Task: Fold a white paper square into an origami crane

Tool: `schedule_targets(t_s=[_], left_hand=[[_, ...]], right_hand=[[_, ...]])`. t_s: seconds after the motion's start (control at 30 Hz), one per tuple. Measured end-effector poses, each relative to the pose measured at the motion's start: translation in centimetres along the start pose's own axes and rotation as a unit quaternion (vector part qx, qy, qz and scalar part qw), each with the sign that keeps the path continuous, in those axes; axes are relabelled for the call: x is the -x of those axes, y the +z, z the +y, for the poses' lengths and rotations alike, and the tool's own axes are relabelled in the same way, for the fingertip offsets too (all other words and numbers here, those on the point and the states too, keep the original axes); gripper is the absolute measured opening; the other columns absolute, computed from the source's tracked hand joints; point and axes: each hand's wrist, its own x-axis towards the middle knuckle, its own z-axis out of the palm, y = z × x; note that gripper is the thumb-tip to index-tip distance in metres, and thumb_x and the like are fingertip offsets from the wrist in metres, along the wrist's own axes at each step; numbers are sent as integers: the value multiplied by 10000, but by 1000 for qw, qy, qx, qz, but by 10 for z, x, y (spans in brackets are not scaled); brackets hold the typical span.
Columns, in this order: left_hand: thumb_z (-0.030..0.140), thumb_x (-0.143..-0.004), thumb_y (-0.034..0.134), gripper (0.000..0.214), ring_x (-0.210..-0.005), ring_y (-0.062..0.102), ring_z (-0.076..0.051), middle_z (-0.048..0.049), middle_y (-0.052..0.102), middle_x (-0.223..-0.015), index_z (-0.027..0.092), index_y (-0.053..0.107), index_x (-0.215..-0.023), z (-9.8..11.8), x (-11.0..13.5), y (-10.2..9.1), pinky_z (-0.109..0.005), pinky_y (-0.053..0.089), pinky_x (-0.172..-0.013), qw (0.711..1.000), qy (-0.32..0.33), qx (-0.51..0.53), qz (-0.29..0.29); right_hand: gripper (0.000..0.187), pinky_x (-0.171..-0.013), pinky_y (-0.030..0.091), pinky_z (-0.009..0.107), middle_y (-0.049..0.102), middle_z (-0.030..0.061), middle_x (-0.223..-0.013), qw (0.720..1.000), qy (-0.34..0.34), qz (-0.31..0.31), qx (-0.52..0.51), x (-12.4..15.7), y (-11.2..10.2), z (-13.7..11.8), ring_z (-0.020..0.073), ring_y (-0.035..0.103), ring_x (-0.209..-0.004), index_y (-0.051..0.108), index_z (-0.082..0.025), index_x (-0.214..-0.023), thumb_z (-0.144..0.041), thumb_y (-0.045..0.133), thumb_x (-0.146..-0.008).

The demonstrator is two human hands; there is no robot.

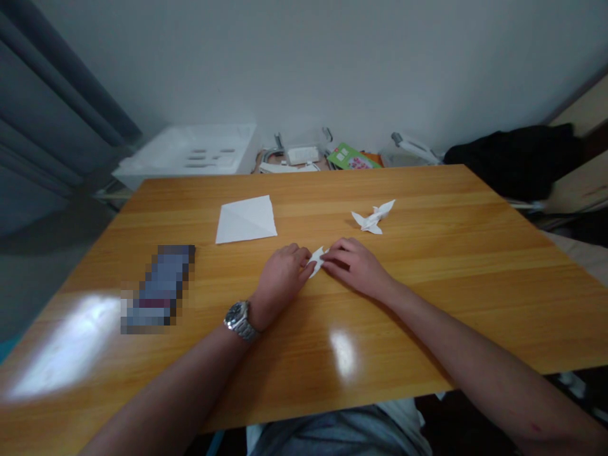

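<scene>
A small piece of folded white paper [315,261] is pinched between my two hands, just above or on the tabletop; its exact shape is partly hidden by fingers. My left hand [284,273], with a metal watch [241,320] on the wrist, grips its left side. From the right, my right hand [355,266] has its fingertips closed on the other edge. Beyond the right hand lies a folded paper crane [373,218] with spread points. A flat white sheet of paper [247,219] with a diagonal crease rests past my left hand.
A pixelated phone [161,286] lies on the left of the wooden table [294,361]. Behind the far edge are a white foam tray [199,149], a green booklet [354,157] and cables. A black cloth [513,158] is heaped at the back right.
</scene>
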Motion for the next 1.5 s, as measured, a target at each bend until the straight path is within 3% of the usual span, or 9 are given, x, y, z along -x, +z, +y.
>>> schedule_targets(t_s=[0.1,0.43,0.67,0.83,1.1,1.37,1.5], left_hand=[[279,-990,593,114,-811,602,-196,-41,652,-890,185,656,-978,-1,1,1,-317,468,-739,999,3,40,3],[333,-1013,555,244,-942,622,-206,-67,621,-1052,220,691,-1183,-8,4,5,-345,529,-866,995,55,77,33],[243,-920,674,121,-1017,608,-216,-67,612,-1053,185,698,-1023,-18,-1,17,-378,514,-958,984,27,161,68],[212,-891,689,42,-971,605,-213,-57,617,-984,176,687,-913,-20,-2,18,-370,508,-912,982,11,175,72],[213,-916,647,53,-819,619,-182,-33,655,-872,183,667,-878,-14,-2,7,-309,507,-746,983,-29,178,30],[173,-912,617,58,-764,592,-159,-38,615,-885,178,657,-870,-11,0,7,-289,495,-704,990,-16,137,36],[207,-905,636,38,-837,619,-177,-45,627,-928,187,663,-922,-15,2,5,-312,521,-769,987,18,163,-1]], right_hand=[[155,-850,503,403,696,86,-992,1000,-15,-11,4,0,1,-1,237,610,-936,757,-215,-1060,-274,643,-974],[188,-890,503,426,680,79,-1032,999,35,2,-10,-1,5,-1,260,613,-996,731,-237,-1029,-377,737,-904],[210,-893,483,407,671,73,-1027,999,48,-2,-9,-1,7,1,260,601,-1002,687,-229,-1007,-366,774,-874],[244,-873,471,398,662,67,-1008,998,70,4,-8,-2,8,-1,261,594,-985,646,-215,-985,-370,785,-858],[202,-887,470,404,645,71,-1013,997,74,6,-23,-1,9,0,254,591,-980,675,-218,-972,-348,780,-860],[13,-868,464,387,643,61,-982,997,57,3,-49,-2,10,3,231,592,-953,675,-217,-928,-216,685,-920],[38,-845,458,372,649,58,-949,997,57,-2,-47,-3,9,3,227,587,-933,664,-209,-894,-173,669,-905]])
